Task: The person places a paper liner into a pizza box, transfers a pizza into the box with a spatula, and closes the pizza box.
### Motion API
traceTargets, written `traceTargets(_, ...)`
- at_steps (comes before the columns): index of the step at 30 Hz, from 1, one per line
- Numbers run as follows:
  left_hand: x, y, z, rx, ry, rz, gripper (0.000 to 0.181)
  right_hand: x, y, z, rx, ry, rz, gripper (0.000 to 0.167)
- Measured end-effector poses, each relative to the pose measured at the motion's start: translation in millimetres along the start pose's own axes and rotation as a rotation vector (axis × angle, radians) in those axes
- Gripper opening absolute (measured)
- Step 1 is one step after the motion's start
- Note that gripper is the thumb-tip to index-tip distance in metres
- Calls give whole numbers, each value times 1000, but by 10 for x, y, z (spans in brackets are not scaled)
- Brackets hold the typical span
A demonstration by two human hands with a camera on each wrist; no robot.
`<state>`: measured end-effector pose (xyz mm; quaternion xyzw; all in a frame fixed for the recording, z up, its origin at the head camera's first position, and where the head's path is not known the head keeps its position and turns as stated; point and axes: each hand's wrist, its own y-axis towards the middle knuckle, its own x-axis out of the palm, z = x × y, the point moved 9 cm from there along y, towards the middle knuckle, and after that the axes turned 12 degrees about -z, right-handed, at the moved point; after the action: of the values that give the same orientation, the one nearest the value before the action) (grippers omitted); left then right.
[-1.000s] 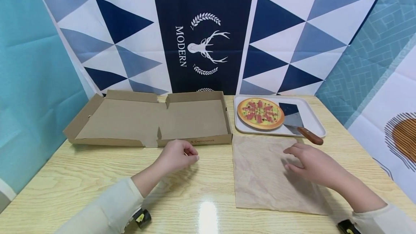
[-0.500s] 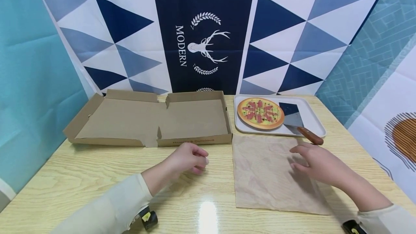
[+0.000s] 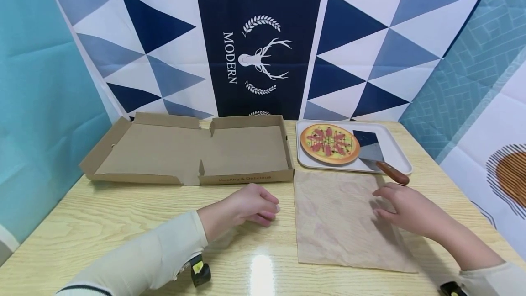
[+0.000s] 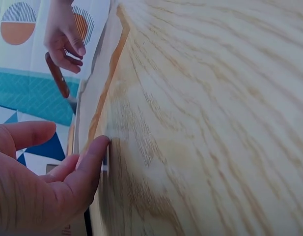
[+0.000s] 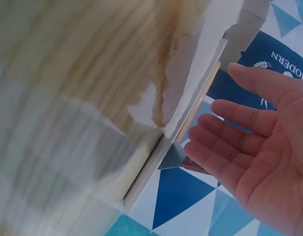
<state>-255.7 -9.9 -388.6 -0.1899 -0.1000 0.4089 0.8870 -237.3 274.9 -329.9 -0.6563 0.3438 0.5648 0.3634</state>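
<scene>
In the head view my left hand point(image 3: 251, 205) hovers over the table, left of a brown paper sheet point(image 3: 333, 223) and in front of an open cardboard box point(image 3: 246, 150). Its fingers are loosely bent and hold nothing. Above the sheet's right side is my right hand point(image 3: 411, 209), its fingers relaxed with nothing in them. Just beyond it lies the wooden handle point(image 3: 392, 172) of a pizza server. The server's metal blade point(image 3: 371, 151) lies on a white tray point(image 3: 394, 150) beside a round pizza point(image 3: 328, 144). The right wrist view shows the right palm point(image 5: 274, 162) facing the camera.
The box's lid half point(image 3: 152, 150) lies flat to the left, with its flaps raised. A patterned cloth backdrop point(image 3: 255, 22) rises behind the table point(image 3: 123, 223). Teal fabric point(image 3: 45, 104) hangs at the left edge.
My left hand has moved right across the table toward the paper sheet. My right hand has shifted slightly to the right. The box, tray, pizza and server have stayed put.
</scene>
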Motion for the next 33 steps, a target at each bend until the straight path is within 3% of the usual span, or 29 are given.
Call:
traceTargets(16, 141, 133, 75, 13, -17, -10, 33, 43, -81, 236, 88, 43, -43, 34)
traceTargets(23, 209, 190, 105, -10, -7, -1, 32, 31, -130, 347, 141, 61, -33, 35)
traceTargets(33, 232, 324, 230, -21, -18, 41, 11, 16, -149, 505, 225, 115, -99, 34)
